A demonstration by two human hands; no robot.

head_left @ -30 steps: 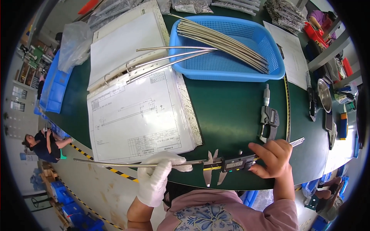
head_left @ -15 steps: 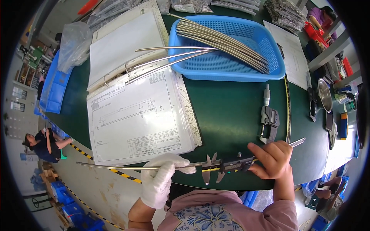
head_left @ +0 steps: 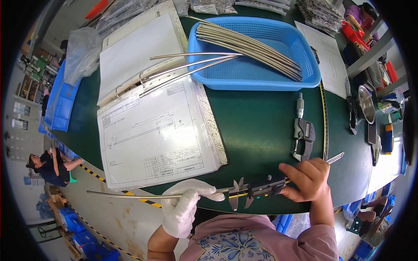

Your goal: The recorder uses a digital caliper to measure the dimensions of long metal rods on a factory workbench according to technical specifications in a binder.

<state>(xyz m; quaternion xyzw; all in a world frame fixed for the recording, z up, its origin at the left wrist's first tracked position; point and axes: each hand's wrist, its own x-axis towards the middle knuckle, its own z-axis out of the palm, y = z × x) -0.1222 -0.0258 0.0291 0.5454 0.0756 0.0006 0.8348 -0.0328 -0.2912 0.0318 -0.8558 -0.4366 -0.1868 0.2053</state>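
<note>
My left hand (head_left: 183,208), in a white glove, pinches a thin metal rod (head_left: 130,195) near its right end; the rod points out to the left past the table edge. My bare right hand (head_left: 308,180) is closed around the beam of a digital caliper (head_left: 265,188), thumb under its display body. The rod's right end meets the caliper near its jaws; whether the jaws touch it I cannot tell. Above the caliper, a digital micrometer (head_left: 304,130) lies on the green table.
A blue mesh basket (head_left: 257,85) holds several metal rods (head_left: 248,50), some reaching over its left rim. An open binder with a technical drawing (head_left: 152,143) lies to the left. A tape measure strip (head_left: 325,122) runs along the right. Two people sit beyond the table.
My left hand and the rod have dropped slightly, and its fingers have shifted a little right. The caliper and my right hand have stayed nearly in place.
</note>
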